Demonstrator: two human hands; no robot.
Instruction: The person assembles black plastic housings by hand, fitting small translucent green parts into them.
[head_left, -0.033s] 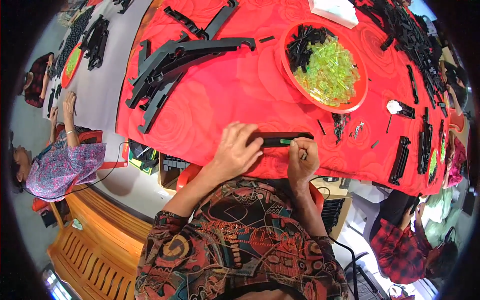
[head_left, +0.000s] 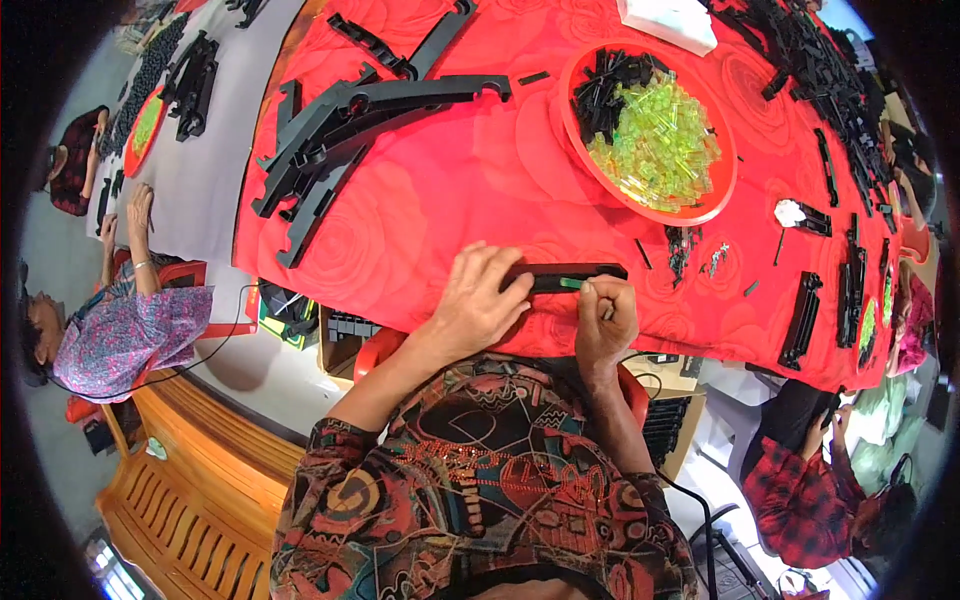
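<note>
A long black plastic part [head_left: 600,270] lies across in front of me at the near edge of the red-covered table. My left hand [head_left: 472,305] is closed over its left end, thumb and fingers curled round it. Against the part's near side sits a small green piece [head_left: 571,284]. My right hand [head_left: 607,315] pinches at the right end of this piece, its other fingers curled in; the fingertips hide how the piece meets the black part.
A red bowl [head_left: 728,185] holds yellow-green clear pieces and black strips. Large black plastic parts [head_left: 350,115] are stacked at the left. More black parts [head_left: 800,320] lie at the right, near loose bits. Other people sit at both sides; a wooden bench [head_left: 200,470] stands behind left.
My left hand has shifted very slightly to the right along the black part. My right hand and the green piece stay nearly in place.
</note>
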